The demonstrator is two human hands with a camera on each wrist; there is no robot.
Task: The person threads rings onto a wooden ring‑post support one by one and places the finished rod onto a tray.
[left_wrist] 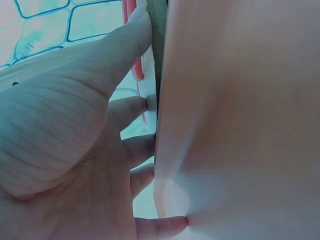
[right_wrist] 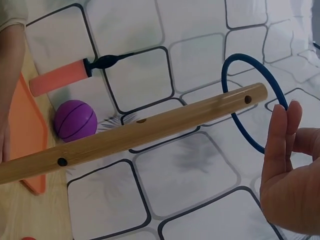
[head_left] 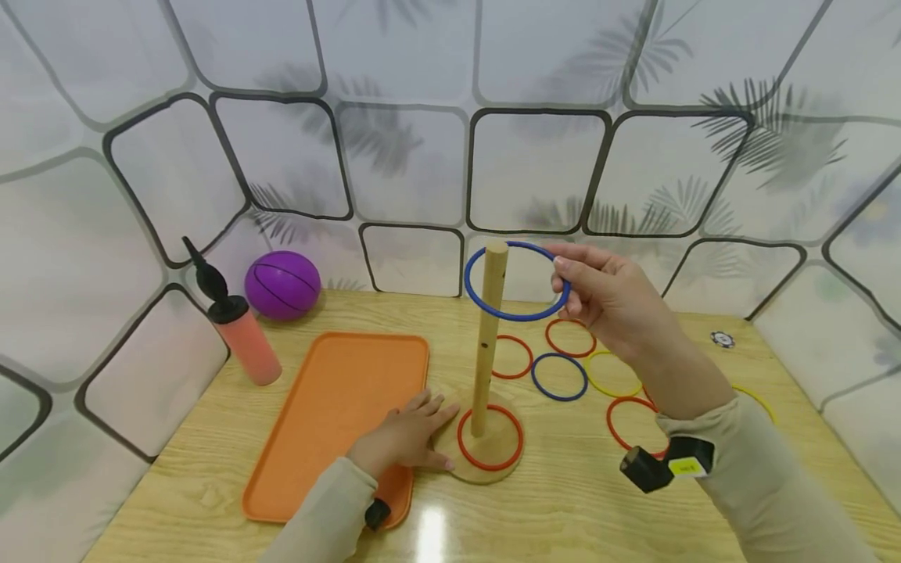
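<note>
My right hand (head_left: pixel 608 301) pinches a blue ring (head_left: pixel 517 317) at its right side, between thumb and fingers. That ring encircles the upper end of an upright wooden post (head_left: pixel 486 352), just below its top; the right wrist view shows the post (right_wrist: pixel 140 131) passing through the ring (right_wrist: pixel 245 132). Around the foot of the post, a red ring (head_left: pixel 522 438) lies on the round wooden base (head_left: pixel 468 475). With fingers spread, my left hand (head_left: pixel 404 438) rests at the left edge of the base, its wrist over an orange tray (head_left: pixel 331 422).
Several red, blue and yellow rings lie on the table right of the post, including a blue ring (head_left: pixel 536 383) and a yellow ring (head_left: pixel 598 386). A purple ball (head_left: pixel 283 285) and a pink hand pump (head_left: pixel 249 348) stand at the back left. A patterned chip (head_left: pixel 722 339) lies far right.
</note>
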